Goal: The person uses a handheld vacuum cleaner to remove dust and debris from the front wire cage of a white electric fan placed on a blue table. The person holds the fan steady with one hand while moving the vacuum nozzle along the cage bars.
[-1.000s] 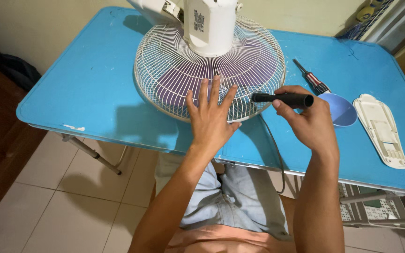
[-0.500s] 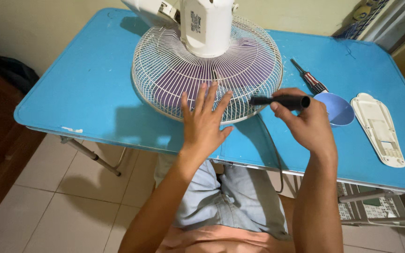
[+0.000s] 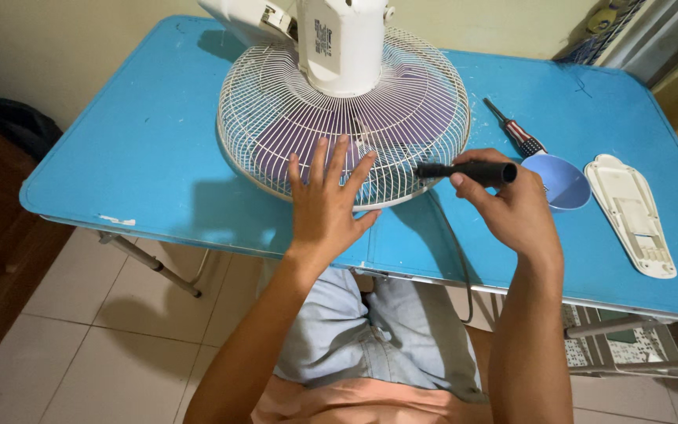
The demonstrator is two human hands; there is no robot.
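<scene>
meanwhile left hand (image 3: 325, 206) lies flat, open, on fan grille (image 3: 276, 118) rim; right hand (image 3: 512, 206) grips black tool (image 3: 464, 170).

- A small rectangular white label with dark print (image 3: 322, 38) is stuck on the near face of the white plastic motor housing (image 3: 343, 47), which rises from the middle of the round white wire fan grille (image 3: 276, 102) lying on the blue table; the label sits upright toward the housing's left side, well above the hands.
- No packages, signs or screens show anywhere else in view.
</scene>
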